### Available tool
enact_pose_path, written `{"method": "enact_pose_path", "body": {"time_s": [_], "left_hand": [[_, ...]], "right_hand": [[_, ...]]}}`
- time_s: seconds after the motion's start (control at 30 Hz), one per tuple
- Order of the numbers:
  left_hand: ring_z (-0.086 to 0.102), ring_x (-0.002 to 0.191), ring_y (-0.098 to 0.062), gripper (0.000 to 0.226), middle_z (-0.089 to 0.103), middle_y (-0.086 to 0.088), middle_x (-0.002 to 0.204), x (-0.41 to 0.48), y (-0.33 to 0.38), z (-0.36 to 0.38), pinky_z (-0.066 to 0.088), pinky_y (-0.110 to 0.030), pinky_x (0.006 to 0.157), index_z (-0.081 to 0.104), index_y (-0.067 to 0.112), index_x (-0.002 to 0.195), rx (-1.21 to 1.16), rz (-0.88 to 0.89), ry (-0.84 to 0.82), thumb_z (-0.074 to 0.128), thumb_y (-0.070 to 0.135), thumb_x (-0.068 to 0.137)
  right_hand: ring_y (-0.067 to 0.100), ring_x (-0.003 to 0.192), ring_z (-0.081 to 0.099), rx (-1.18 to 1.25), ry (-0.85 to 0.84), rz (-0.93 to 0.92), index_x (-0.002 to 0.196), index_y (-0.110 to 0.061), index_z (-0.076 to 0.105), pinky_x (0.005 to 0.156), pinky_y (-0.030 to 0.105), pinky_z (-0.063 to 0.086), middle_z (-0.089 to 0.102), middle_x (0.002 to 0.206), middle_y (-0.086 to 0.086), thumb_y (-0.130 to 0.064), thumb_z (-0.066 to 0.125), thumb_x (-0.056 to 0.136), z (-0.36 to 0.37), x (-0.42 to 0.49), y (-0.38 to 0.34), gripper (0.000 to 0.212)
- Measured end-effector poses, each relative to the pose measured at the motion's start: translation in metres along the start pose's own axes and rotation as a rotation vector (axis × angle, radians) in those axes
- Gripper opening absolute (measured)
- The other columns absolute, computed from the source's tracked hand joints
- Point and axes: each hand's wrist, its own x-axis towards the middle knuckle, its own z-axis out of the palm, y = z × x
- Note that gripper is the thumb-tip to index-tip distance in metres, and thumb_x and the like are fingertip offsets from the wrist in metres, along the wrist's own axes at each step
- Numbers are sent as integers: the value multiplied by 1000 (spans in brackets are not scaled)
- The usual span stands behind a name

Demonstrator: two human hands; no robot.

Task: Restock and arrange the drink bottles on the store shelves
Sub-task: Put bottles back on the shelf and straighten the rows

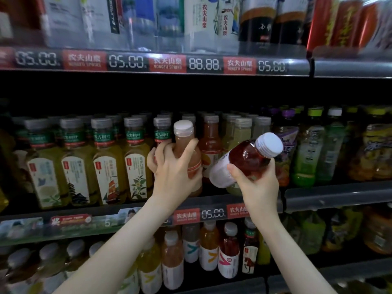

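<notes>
A pale-orange plastic bottle is being held on the dark middle shelf; a dark-red plastic bottle is being held tilted at its three o'clock.

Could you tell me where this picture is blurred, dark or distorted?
Head view: the top-shelf bottles are blurred, the gap beneath the price strip is near-black, shelf edges bow from the wide lens; the left hand, right hand and their pale orange bottle and red bottle are sharpest.
</notes>
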Motion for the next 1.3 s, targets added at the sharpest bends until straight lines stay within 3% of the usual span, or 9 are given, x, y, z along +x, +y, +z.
{"method": "enact_pose_path", "body": {"time_s": [0.1, 0.27, 0.4, 0.63, 0.87, 0.97, 1.03, 1.2, 1.3], "left_hand": [[32, 124, -36, 65, 52, -19, 118, -6, -7, -4, 24, -59, 102, 39, 31, 134, -3, 15, 17, 65, 44, 76], [36, 124, -33, 65, 57, -14, 115, 0, -8, -2, 17, -55, 105, 41, 33, 137, 55, 45, -13, 61, 48, 77], [42, 121, -30, 64, 59, -12, 113, 8, -7, 4, 14, -54, 105, 44, 32, 139, 97, 46, -72, 53, 49, 78], [27, 126, -30, 72, 52, -17, 126, 15, -8, 13, 24, -62, 104, 30, 34, 146, 59, 11, -221, 50, 49, 79], [-5, 146, -24, 93, 14, -6, 158, -30, 22, -14, -6, -51, 114, 6, 39, 151, -276, 72, -359, 59, 54, 77], [30, 136, 1, 83, 39, 25, 141, -44, 46, -27, 18, -22, 113, 25, 41, 141, -668, -16, -364, 71, 48, 72], [44, 109, 23, 74, 48, 38, 113, -60, 58, -31, 34, 0, 87, 33, 54, 119, -864, -186, -389, 82, 33, 67], [45, 95, 27, 72, 48, 50, 100, -135, 60, -26, 35, 5, 77, 31, 66, 107, -816, -355, -520, 84, 39, 66], [46, 89, 27, 74, 46, 45, 99, -170, 57, -25, 37, 3, 73, 28, 65, 106, -759, -402, -619, 84, 41, 64]], "right_hand": [[-10, 98, 55, -59, -40, 34, 123, -26, 51, 79, 4, 41, 60, 109, -21, -33, 83, 70, 13, 2, -1, 62], [17, 112, 58, -234, -118, 64, 131, -23, 46, 90, 31, 48, 62, 120, -4, -46, 80, 69, 39, 10, -4, 75], [23, 114, 57, -349, -177, 64, 135, -20, 40, 90, 39, 50, 59, 125, 3, -51, 77, 72, 45, 19, -8, 79], [23, 116, 57, -367, -202, 31, 136, -15, 39, 90, 34, 48, 58, 127, 5, -47, 77, 74, 40, 16, -11, 79], [-1, 110, 57, -85, -88, -133, 129, -16, 50, 91, 8, 44, 61, 114, -11, -30, 84, 66, 3, -28, -13, 73], [-8, 104, 59, -25, -174, -171, 120, -23, 50, 84, 6, 45, 62, 109, -17, -27, 84, 64, -16, -38, -25, 66], [-11, 102, 59, 0, -358, -101, 115, -31, 50, 82, 6, 45, 65, 101, -25, -28, 87, 60, -30, -45, -26, 67], [0, 109, 60, -50, -565, 64, 119, -37, 53, 89, 25, 52, 64, 113, -25, -56, 63, 82, -74, -69, 49, 42], [5, 120, 50, -462, -426, 190, 135, -27, 46, 104, 36, 44, 55, 131, -8, -36, 59, 93, -96, -82, 125, 45]]}}
